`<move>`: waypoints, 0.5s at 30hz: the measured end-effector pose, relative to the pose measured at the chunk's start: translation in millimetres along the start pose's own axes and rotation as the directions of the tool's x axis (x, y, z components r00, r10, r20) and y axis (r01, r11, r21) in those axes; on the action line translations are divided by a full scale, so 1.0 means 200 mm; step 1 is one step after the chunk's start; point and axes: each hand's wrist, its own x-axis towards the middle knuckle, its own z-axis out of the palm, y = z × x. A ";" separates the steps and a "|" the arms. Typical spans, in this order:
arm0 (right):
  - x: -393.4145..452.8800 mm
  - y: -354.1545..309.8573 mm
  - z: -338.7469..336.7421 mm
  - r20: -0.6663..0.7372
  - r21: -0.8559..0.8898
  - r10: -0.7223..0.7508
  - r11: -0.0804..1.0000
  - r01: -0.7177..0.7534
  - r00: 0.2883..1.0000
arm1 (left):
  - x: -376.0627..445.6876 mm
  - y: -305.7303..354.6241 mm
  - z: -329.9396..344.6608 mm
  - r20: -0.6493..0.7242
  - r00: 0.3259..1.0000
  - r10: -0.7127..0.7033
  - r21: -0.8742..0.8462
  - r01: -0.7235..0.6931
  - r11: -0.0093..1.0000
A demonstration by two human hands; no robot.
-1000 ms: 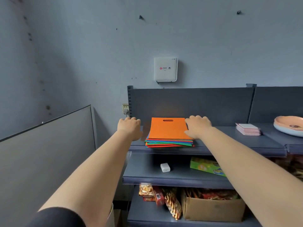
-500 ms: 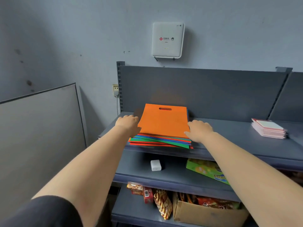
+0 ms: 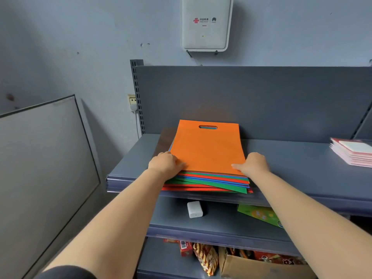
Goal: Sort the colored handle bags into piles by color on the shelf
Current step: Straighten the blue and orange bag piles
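Observation:
A stack of flat handle bags [image 3: 213, 181] lies on the grey top shelf [image 3: 291, 164], with red, blue and green edges fanned out at the front. An orange bag [image 3: 207, 148] with a cut-out handle lies on top. My left hand [image 3: 165, 163] grips the stack's front left corner, thumb on the orange bag. My right hand [image 3: 252, 164] holds the front right corner, thumb pressed on the orange bag and fingers curled down its side.
A pile of pink booklets [image 3: 354, 152] lies at the shelf's right end. Below are a white charger [image 3: 194, 209], a green box [image 3: 259, 215], a cardboard box [image 3: 261, 266] and snack packets [image 3: 206, 258]. A white router [image 3: 207, 23] hangs on the wall; a grey panel [image 3: 44, 158] stands left.
The view has come closer to the shelf. Both hands slid from the stack's sides to its front corners and now hold it there.

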 end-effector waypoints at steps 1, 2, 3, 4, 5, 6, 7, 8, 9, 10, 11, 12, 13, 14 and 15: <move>0.01 0.00 0.00 -0.026 0.022 0.024 0.999 -0.024 0.999 | 0.01 -0.01 0.01 -0.011 1.000 0.004 -0.014 -0.004 1.000; 0.02 -0.01 0.00 -0.051 0.031 0.039 0.999 -0.038 0.998 | 0.02 -0.02 0.01 -0.018 1.000 0.008 -0.029 -0.009 1.000; 0.02 -0.01 -0.01 -0.074 0.038 0.046 0.998 -0.044 0.996 | 0.03 -0.03 0.01 -0.025 1.000 0.011 -0.046 -0.013 0.999; 0.03 -0.01 -0.01 -0.093 0.050 0.051 0.998 -0.046 0.994 | 0.04 -0.03 0.02 -0.032 0.999 0.012 -0.066 -0.014 0.998; 0.03 -0.01 -0.01 -0.105 0.062 0.055 0.997 -0.049 0.993 | 0.05 -0.04 0.02 -0.043 0.999 0.011 -0.089 -0.015 0.996; 0.04 -0.01 -0.01 -0.108 0.069 0.059 0.996 -0.052 0.992 | 0.06 -0.05 0.02 -0.055 0.998 0.002 -0.117 -0.009 0.993; 0.04 -0.01 -0.01 -0.108 0.072 0.063 0.996 -0.055 0.992 | 0.07 -0.05 0.02 -0.067 0.998 -0.013 -0.144 0.003 0.990; 0.05 -0.01 -0.01 -0.106 0.074 0.067 0.996 -0.060 0.992 | 0.07 -0.06 0.02 -0.076 0.996 -0.036 -0.168 0.023 0.985; 0.05 -0.01 -0.01 -0.109 0.076 0.072 0.995 -0.064 0.991 | 0.08 -0.07 0.03 -0.082 0.995 -0.064 -0.190 0.047 0.981; 0.05 0.00 -0.02 -0.118 0.077 0.076 0.995 -0.067 0.990 | 0.09 -0.07 0.03 -0.087 0.992 -0.093 -0.213 0.073 0.974; 0.05 0.00 -0.02 -0.133 0.072 0.079 0.995 -0.069 0.988 | 0.10 -0.08 0.03 -0.087 0.989 -0.123 -0.238 0.099 0.966; 0.06 0.00 -0.02 -0.152 0.059 0.078 0.996 -0.070 0.985 | 0.11 -0.09 0.03 -0.084 0.985 -0.153 -0.267 0.125 0.956; 0.06 0.01 -0.03 -0.173 0.044 0.074 0.997 -0.067 0.982 | 0.12 -0.09 0.03 -0.076 0.980 -0.182 -0.300 0.152 0.942; 0.06 0.02 -0.03 -0.196 0.032 0.065 0.998 -0.060 0.978 | 0.12 -0.10 0.03 -0.063 0.975 -0.211 -0.336 0.179 0.925; 0.06 0.03 -0.03 -0.218 0.031 0.057 0.998 -0.051 0.974 | 0.13 -0.11 0.03 -0.047 0.971 -0.236 -0.372 0.202 0.906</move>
